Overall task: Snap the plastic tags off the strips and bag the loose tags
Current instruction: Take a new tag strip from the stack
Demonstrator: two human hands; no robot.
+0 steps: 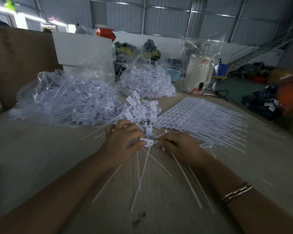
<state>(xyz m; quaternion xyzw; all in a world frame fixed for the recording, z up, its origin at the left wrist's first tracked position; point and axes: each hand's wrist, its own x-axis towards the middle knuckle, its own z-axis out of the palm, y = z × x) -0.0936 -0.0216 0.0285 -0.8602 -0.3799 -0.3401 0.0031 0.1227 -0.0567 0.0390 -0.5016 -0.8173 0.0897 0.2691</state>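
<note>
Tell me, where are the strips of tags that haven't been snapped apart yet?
In the head view, the unsnapped tag strips lie fanned flat on the table, right of centre, just beyond the right hand and beside the loose tag pile.

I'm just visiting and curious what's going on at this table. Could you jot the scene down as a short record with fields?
Worker: one person, both hands over a wooden table
Left hand: pinches a white tag
Right hand: pinches the same cluster of tags from the other side
Uncut stock: flat stack of tag strips, far right of the hands
Loose pile: just beyond the hands
Filled bags: two clear bags, large bag and smaller bag
Wrist: bangles on the right arm
</note>
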